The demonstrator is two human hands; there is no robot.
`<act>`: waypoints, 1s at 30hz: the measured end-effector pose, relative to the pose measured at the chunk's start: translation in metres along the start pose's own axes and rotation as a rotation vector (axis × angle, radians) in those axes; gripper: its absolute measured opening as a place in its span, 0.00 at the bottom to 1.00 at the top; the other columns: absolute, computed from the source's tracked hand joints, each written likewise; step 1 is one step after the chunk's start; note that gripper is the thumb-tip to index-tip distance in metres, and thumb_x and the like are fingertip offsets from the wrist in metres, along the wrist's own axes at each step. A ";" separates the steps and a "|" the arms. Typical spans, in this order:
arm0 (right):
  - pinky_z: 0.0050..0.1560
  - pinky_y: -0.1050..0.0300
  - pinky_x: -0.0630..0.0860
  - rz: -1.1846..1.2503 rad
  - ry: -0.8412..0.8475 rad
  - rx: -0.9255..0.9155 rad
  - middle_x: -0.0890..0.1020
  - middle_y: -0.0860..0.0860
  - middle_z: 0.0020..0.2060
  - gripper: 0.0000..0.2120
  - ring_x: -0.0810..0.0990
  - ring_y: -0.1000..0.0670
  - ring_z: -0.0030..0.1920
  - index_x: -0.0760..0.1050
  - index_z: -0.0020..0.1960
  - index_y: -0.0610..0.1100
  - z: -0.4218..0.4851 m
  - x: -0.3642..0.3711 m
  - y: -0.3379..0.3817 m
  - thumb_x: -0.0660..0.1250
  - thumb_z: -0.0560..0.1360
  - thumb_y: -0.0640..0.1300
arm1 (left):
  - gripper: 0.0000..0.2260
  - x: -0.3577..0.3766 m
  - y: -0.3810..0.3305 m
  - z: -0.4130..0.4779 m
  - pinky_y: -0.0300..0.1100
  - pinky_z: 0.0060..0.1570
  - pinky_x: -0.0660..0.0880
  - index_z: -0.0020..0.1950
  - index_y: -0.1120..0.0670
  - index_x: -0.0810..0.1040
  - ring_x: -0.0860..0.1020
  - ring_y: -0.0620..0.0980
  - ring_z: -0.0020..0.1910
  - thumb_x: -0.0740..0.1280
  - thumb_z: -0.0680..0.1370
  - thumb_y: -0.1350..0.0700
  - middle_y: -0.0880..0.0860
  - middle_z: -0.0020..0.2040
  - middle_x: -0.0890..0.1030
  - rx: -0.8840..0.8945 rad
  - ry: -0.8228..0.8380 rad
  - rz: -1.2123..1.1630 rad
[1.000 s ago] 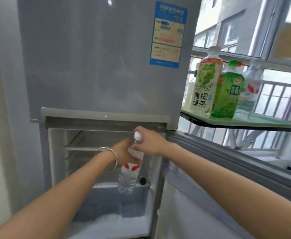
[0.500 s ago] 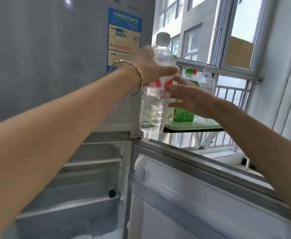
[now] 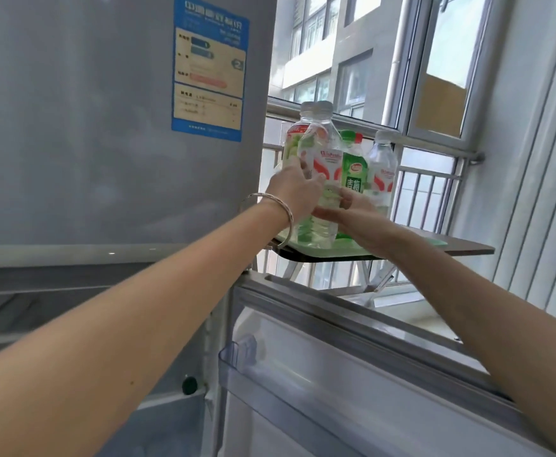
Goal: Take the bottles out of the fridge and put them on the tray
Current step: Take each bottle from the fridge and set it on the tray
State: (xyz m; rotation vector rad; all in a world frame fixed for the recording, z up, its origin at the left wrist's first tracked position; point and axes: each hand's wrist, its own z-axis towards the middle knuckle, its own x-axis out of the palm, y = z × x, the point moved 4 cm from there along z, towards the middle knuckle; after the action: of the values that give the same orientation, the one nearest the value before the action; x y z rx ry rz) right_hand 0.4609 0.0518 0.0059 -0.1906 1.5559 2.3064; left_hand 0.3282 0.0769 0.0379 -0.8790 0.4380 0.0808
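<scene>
My left hand (image 3: 294, 192), with a silver bangle on the wrist, grips a clear water bottle (image 3: 324, 173) with a red and white label. The bottle stands upright at the front of the green tray (image 3: 436, 241). My right hand (image 3: 352, 214) touches the bottle's lower part from the right. Behind it on the tray stand a green grape tea bottle (image 3: 290, 143), a dark green bottle (image 3: 354, 169) and another clear water bottle (image 3: 384, 169). The fridge (image 3: 105, 127) is on the left, its lower compartment open.
The tray rests on a small brown folding table (image 3: 468, 250) by a railed window (image 3: 428, 192). The open lower fridge door (image 3: 352, 374) juts out below my arms, with a clear door shelf (image 3: 240, 354). A dark bottle cap (image 3: 189, 385) shows inside the fridge.
The water bottle went from inside the fridge's lower compartment up and right to the tray. My left hand carried it; my right hand moved along to its lower part.
</scene>
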 end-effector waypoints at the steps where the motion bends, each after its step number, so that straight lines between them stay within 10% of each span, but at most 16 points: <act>1: 0.55 0.57 0.78 -0.024 0.001 -0.007 0.82 0.46 0.56 0.22 0.81 0.49 0.56 0.71 0.64 0.44 0.001 0.000 0.000 0.71 0.72 0.37 | 0.14 -0.002 0.001 -0.001 0.46 0.49 0.80 0.65 0.55 0.69 0.80 0.53 0.52 0.61 0.81 0.52 0.53 0.56 0.79 0.008 -0.006 -0.010; 7: 0.40 0.65 0.76 -0.248 -0.256 -0.090 0.78 0.51 0.47 0.31 0.79 0.55 0.46 0.64 0.69 0.43 -0.011 0.003 0.018 0.74 0.71 0.46 | 0.18 -0.013 0.004 -0.014 0.48 0.53 0.79 0.68 0.57 0.68 0.78 0.52 0.51 0.61 0.81 0.52 0.53 0.57 0.77 0.016 0.034 0.004; 12: 0.43 0.51 0.77 -0.394 -0.647 -0.544 0.75 0.44 0.42 0.11 0.74 0.48 0.40 0.68 0.52 0.43 -0.044 0.034 0.052 0.65 0.71 0.34 | 0.08 -0.035 0.016 -0.031 0.52 0.50 0.81 0.57 0.56 0.73 0.81 0.55 0.49 0.59 0.80 0.58 0.56 0.53 0.78 -0.045 0.003 0.058; 16: 0.39 0.55 0.70 -0.423 -0.455 -0.599 0.73 0.48 0.37 0.08 0.71 0.49 0.37 0.69 0.45 0.42 -0.058 0.105 0.063 0.61 0.69 0.32 | 0.08 -0.058 0.041 -0.051 0.44 0.29 0.78 0.48 0.62 0.75 0.77 0.51 0.29 0.57 0.78 0.66 0.58 0.36 0.77 -0.184 0.087 0.027; 19: 0.42 0.56 0.73 -0.392 -0.228 -0.281 0.77 0.49 0.39 0.06 0.76 0.48 0.41 0.70 0.45 0.44 -0.053 0.163 0.032 0.58 0.72 0.34 | 0.11 -0.075 0.085 -0.079 0.36 0.19 0.70 0.38 0.61 0.72 0.73 0.48 0.20 0.55 0.78 0.67 0.57 0.29 0.73 -0.351 0.320 0.215; 26: 0.45 0.47 0.76 -0.750 0.515 0.353 0.77 0.35 0.54 0.14 0.78 0.37 0.53 0.73 0.61 0.32 -0.037 0.295 -0.092 0.54 0.81 0.37 | 0.09 -0.107 0.240 -0.146 0.48 0.41 0.79 0.45 0.61 0.77 0.80 0.56 0.37 0.59 0.79 0.59 0.61 0.50 0.84 -0.735 0.469 0.636; 30: 0.69 0.50 0.64 -0.908 0.683 0.460 0.66 0.40 0.74 0.21 0.67 0.41 0.71 0.63 0.74 0.34 -0.022 0.327 -0.177 0.52 0.83 0.40 | 0.13 -0.103 0.304 -0.156 0.46 0.48 0.79 0.51 0.60 0.80 0.82 0.58 0.44 0.62 0.73 0.55 0.59 0.48 0.83 -0.720 0.327 0.762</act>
State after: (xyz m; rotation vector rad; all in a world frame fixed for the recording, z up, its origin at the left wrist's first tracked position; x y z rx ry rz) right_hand 0.2188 0.1599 -0.2560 -1.3401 1.7076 1.1807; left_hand 0.1075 0.1647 -0.2282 -1.3933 1.0738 0.8452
